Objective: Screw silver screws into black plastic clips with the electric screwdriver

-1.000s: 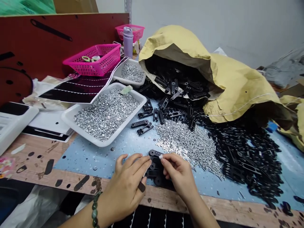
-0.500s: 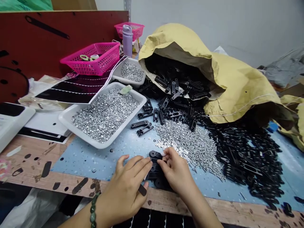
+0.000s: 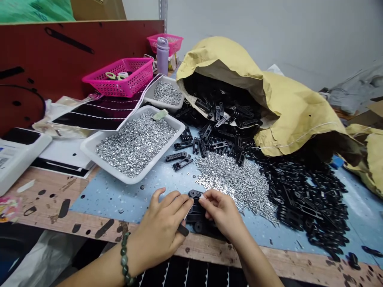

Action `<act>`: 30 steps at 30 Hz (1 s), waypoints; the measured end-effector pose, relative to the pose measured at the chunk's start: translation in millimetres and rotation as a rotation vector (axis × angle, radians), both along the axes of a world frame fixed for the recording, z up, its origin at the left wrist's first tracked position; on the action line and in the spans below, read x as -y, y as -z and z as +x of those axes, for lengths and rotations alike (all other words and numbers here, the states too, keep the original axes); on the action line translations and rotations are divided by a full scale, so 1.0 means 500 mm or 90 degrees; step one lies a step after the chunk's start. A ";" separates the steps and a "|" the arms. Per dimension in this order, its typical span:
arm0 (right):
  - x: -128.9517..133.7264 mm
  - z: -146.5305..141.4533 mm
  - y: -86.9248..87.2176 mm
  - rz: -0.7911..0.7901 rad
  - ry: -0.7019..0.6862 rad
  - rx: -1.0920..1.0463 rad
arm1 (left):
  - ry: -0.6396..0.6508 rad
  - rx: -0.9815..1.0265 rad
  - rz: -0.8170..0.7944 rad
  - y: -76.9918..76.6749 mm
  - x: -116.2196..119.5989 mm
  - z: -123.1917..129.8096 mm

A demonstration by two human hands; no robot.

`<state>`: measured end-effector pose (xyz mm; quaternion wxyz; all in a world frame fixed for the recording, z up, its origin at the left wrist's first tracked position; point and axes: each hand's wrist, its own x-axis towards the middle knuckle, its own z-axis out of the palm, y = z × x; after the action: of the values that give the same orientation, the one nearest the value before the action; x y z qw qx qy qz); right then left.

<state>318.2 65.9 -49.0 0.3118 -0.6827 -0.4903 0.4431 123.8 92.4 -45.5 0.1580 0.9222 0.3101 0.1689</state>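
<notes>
My left hand (image 3: 166, 223), with a dark green bead bracelet (image 3: 124, 255) at its wrist, has a short black strip (image 3: 182, 230) with a rounded end held between thumb and fingers. Its fingertips reach the left side of several black plastic pieces (image 3: 196, 217) lying together at the table's front edge. From the right, my right hand (image 3: 224, 211) pinches thumb and forefinger together over the top piece, close to its round end (image 3: 195, 193). Something small and whitish shows at that pinch, too small to name. The lower pieces are partly hidden by both hands.
Beyond my hands lie a heap of silver screws and nuts (image 3: 239, 183) and a pile of black parts (image 3: 314, 207). A white tray of nuts (image 3: 86, 147) stands left. Yellow sacks (image 3: 221, 50) spill more black pieces. Pink basket (image 3: 128, 81) and lilac bottle (image 3: 162, 59) stand behind.
The camera view has shifted slightly. My right thumb and forefinger have moved a little left along the top black piece, while my left hand keeps its hold on the strip.
</notes>
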 end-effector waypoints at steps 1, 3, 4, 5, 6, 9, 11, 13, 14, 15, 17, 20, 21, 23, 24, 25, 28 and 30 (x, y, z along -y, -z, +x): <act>-0.001 -0.002 -0.001 0.003 0.004 0.021 | 0.000 0.004 0.000 0.001 0.000 -0.001; -0.003 -0.007 -0.006 0.016 0.013 0.086 | 0.004 0.008 0.005 0.003 0.000 -0.001; -0.004 -0.011 -0.008 0.021 0.016 0.114 | 0.007 0.009 0.008 0.004 0.000 -0.001; -0.006 -0.014 -0.010 0.023 0.019 0.132 | 0.008 0.009 0.009 0.005 0.000 -0.002; -0.007 -0.016 -0.012 0.023 0.018 0.139 | 0.011 0.010 0.010 0.006 0.001 -0.002; -0.011 -0.015 -0.013 0.031 -0.005 0.178 | 0.015 0.013 0.003 0.007 0.003 -0.001; -0.010 -0.007 -0.012 0.047 -0.025 0.275 | 0.012 0.020 -0.009 0.004 0.002 -0.001; -0.004 0.003 -0.016 0.081 -0.031 0.398 | 0.007 0.031 -0.027 -0.005 0.000 -0.001; 0.001 0.006 -0.021 0.113 -0.031 0.441 | 0.003 0.038 -0.038 -0.010 -0.002 -0.001; 0.008 0.007 -0.029 0.163 -0.036 0.458 | -0.002 0.044 -0.050 -0.016 -0.003 -0.001; 0.025 0.000 -0.049 0.293 -0.087 0.408 | -0.001 0.053 -0.077 -0.029 -0.003 0.000; 0.052 -0.030 -0.080 0.444 -0.288 0.284 | 0.043 0.061 -0.122 -0.043 0.003 0.004; 0.060 -0.041 -0.086 0.469 -0.343 0.269 | 0.058 0.066 -0.142 -0.046 0.006 0.007; 0.071 -0.055 -0.089 0.472 -0.378 0.253 | 0.064 0.078 -0.190 -0.048 0.014 0.013; 0.074 -0.055 -0.087 0.456 -0.358 0.230 | 0.052 0.089 -0.213 -0.048 0.017 0.015; 0.075 -0.051 -0.083 0.430 -0.315 0.192 | 0.028 0.104 -0.228 -0.046 0.018 0.016; 0.066 -0.018 -0.062 0.301 -0.076 0.041 | -0.055 0.128 -0.202 -0.034 0.014 0.015; 0.049 0.008 -0.043 0.192 0.084 -0.048 | -0.058 0.093 -0.131 -0.021 0.005 0.015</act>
<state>322.3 41.5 -27.7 0.4574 -0.6419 -0.4931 0.3682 131.1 90.1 -34.9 0.2659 0.8713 0.3549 0.2102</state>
